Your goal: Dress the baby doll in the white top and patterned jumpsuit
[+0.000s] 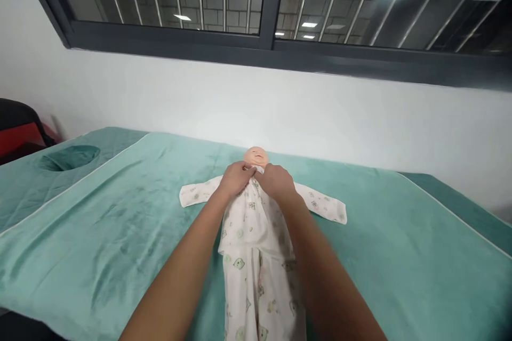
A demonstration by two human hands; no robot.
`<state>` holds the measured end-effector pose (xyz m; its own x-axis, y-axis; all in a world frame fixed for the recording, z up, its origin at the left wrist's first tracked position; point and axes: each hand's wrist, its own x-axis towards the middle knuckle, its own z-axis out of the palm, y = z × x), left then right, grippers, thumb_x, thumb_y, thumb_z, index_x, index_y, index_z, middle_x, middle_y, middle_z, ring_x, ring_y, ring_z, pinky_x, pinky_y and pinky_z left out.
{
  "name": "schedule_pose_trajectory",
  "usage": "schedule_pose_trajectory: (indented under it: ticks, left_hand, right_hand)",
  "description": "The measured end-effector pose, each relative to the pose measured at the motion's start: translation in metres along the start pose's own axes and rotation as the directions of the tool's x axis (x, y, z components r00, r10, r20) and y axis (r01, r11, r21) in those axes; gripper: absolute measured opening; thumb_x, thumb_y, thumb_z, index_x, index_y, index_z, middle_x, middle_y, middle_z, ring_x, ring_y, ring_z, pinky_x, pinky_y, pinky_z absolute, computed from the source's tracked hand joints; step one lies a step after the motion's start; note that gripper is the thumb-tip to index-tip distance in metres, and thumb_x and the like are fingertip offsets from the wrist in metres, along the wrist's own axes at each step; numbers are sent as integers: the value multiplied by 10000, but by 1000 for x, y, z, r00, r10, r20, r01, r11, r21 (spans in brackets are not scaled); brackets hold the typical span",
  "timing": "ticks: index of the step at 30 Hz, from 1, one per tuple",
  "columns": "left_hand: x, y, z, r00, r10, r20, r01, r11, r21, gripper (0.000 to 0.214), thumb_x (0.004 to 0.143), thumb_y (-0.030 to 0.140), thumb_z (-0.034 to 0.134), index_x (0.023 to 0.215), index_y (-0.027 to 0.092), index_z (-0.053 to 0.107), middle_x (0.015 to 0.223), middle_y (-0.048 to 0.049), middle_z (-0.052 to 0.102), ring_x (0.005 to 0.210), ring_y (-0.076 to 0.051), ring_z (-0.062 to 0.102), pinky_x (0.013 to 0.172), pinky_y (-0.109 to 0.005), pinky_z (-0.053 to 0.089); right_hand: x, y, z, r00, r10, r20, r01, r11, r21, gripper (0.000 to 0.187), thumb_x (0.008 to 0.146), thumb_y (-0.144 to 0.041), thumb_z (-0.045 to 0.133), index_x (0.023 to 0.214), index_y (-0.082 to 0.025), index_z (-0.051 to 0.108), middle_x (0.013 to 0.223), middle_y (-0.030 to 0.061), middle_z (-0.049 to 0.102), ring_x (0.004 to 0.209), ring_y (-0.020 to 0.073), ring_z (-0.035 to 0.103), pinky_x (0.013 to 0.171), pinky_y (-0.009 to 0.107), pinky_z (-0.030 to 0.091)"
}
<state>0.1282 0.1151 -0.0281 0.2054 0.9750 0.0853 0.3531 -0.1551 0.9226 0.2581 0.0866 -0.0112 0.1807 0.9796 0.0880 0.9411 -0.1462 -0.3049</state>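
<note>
A baby doll (256, 155) lies on its back on a green massage bed, its head toward the wall. It wears a white printed top (250, 224) with both long sleeves spread out sideways, and matching white trousers (242, 293) below. My left hand (237, 177) pinches the left side of the top's collar just under the doll's chin. On the other side of the collar, my right hand (276, 178) has its fingers curled around the fabric. The two hands nearly meet at the neckline. My fingertips partly hide the collar, and the forearms cover parts of the top.
The green bed cover (120, 234) spreads on both sides of the doll. At the far left is a face hole (70, 158), with a red and black chair (22, 130) beyond it. Behind the bed rise a white wall (208, 101) and a barred window (224, 5).
</note>
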Motion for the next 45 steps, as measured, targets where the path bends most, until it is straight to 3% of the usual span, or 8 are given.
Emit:
schedule_pose_trajectory:
  ticks: [6,11,14,21,30,36,41,45]
  left_hand:
    - [19,-15,9,991,105,-81,-100,993,57,130,795,302,593,761,195,657,715,4,633,627,-133,532,612,-245,387]
    - [18,-7,13,993,46,-113,-77,955,-285,161,818,329,576,767,184,622,671,18,603,549,-95,478,555,-220,375]
    - [14,1,12,999,-43,-6,36,885,-464,171,795,329,626,763,161,623,639,8,600,522,-82,470,529,-211,376]
    - [7,-5,10,998,-22,58,49,860,-508,178,784,317,669,782,139,681,689,-18,642,591,-82,522,598,-207,421]
    - [12,-10,3,987,-58,150,127,849,-512,130,781,245,656,823,137,715,724,-29,660,672,-96,585,669,-215,467]
    - [14,-9,1,981,-64,184,157,822,-547,125,777,246,663,797,128,697,711,-33,649,683,-106,607,644,-211,483]
    - [16,-7,2,979,-75,189,167,829,-533,96,736,226,693,742,132,677,673,-20,628,659,-100,602,608,-200,480]
    - [16,-8,1,978,-68,197,166,827,-537,150,745,273,701,792,131,688,707,-30,645,683,-108,617,636,-212,492]
  right_hand:
    - [16,21,21,994,-46,-98,66,975,211,232,917,-272,403,745,-200,541,722,32,608,680,172,522,609,275,324]
    - [21,23,27,974,43,-224,140,663,736,250,874,-405,505,770,-205,612,752,-15,630,721,154,534,670,259,387]
    - [21,21,28,980,32,-198,146,562,814,223,838,-397,564,787,-201,658,762,-15,648,733,157,549,690,264,402]
    - [18,26,32,989,5,-149,133,430,893,213,795,-400,622,793,-197,686,785,-4,685,750,164,581,707,269,424]
    - [15,26,30,994,-16,-108,101,522,847,211,751,-407,681,814,-205,689,763,-4,676,746,167,594,673,267,425]
    - [13,25,30,996,1,-95,78,553,829,344,740,-434,700,1018,-231,694,738,-23,656,711,161,580,666,271,432]
    - [11,21,28,991,15,-133,96,611,786,281,757,-427,675,945,-222,718,750,-8,658,705,161,582,677,283,446]
    - [11,22,28,986,44,-159,111,538,836,227,754,-332,663,938,-205,698,872,23,703,807,178,631,770,302,479]
